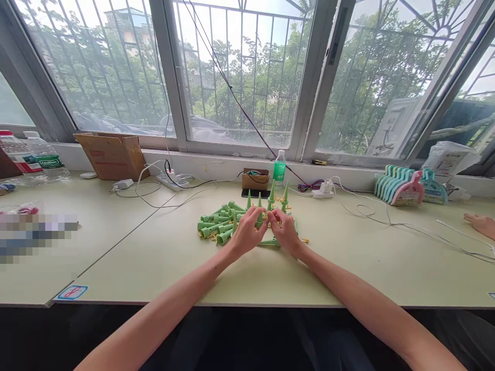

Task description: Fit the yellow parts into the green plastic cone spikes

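Observation:
My left hand (250,229) is closed round a green plastic watering spike (260,218), partly covered by the fingers. My right hand (285,230) meets it, thumb and fingers pinched together; whatever is between those fingertips is too small to make out. To the left of my hands lies a pile of green watering spikes (212,226) with hollow round ends and small yellow valves. Several more stand upright just behind my hands, among them a tall spike (272,193) and another spike (285,198) with a yellow valve. A yellow piece (305,240) shows beside my right hand.
Behind the spikes are a small cardboard box (256,179), a dark phone (256,194) and a water bottle (279,169). Cables and power strips (172,180) run along the windowsill. Colourful hangers (402,186) stand at right, near another person's hand (481,225).

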Motion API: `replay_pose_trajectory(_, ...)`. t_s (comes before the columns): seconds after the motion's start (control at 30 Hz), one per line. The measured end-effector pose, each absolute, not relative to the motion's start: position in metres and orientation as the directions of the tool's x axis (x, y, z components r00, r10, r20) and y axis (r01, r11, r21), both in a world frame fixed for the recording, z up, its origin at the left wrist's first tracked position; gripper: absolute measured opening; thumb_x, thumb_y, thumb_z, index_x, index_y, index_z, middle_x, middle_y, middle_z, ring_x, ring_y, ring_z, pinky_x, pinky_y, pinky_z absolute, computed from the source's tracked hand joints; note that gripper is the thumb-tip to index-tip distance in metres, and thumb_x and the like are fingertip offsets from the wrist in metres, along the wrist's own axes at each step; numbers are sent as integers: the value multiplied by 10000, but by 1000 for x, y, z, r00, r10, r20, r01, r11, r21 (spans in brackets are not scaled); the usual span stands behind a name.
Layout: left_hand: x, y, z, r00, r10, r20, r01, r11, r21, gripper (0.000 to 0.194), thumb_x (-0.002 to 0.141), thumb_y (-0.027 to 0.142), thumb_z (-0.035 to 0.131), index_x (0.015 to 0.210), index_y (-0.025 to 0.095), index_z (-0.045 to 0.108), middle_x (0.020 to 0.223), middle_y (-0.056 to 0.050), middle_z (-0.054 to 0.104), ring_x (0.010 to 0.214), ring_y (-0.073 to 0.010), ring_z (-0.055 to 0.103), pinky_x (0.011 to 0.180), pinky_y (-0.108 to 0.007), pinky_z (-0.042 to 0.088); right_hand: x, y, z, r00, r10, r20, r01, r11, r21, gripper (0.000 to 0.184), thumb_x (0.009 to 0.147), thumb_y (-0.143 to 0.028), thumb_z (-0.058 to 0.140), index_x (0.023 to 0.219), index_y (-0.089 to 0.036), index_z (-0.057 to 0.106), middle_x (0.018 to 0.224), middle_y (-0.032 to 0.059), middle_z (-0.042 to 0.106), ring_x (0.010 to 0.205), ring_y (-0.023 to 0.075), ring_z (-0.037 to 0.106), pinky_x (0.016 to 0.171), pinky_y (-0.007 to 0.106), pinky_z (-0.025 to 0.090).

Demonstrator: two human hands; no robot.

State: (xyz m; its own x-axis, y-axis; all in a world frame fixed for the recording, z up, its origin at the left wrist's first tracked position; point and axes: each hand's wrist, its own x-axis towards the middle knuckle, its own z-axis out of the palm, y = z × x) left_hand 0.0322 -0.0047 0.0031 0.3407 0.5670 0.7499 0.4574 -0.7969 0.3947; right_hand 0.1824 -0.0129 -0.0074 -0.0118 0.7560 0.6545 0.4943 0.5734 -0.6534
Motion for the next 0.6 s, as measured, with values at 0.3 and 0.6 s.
replay_pose_trajectory(0.3, 32, -5, 3, 347, 558, 754, 461, -801, 381, 185, 884, 222, 538, 1065, 202, 569, 939, -39, 592, 726, -127, 550, 656, -248, 440, 183, -12, -8, -11, 769, 639, 508, 555, -659, 429, 962, -495, 364, 678, -190, 470, 527, -44, 415, 503, 102, 341, 547, 233, 311)
replay_pose_trajectory(0.6, 32, -4, 4, 341, 567, 750, 476, -792, 383, 167, 897, 246, 529, 1056, 201, 557, 959, -40, 593, 736, -126, 548, 667, -250, 438, 183, -12, -8, -29, 762, 646, 503, 570, -650, 394, 957, -473, 385, 699, -192, 482, 557, -29, 452, 523, 111, 361, 542, 237, 314)
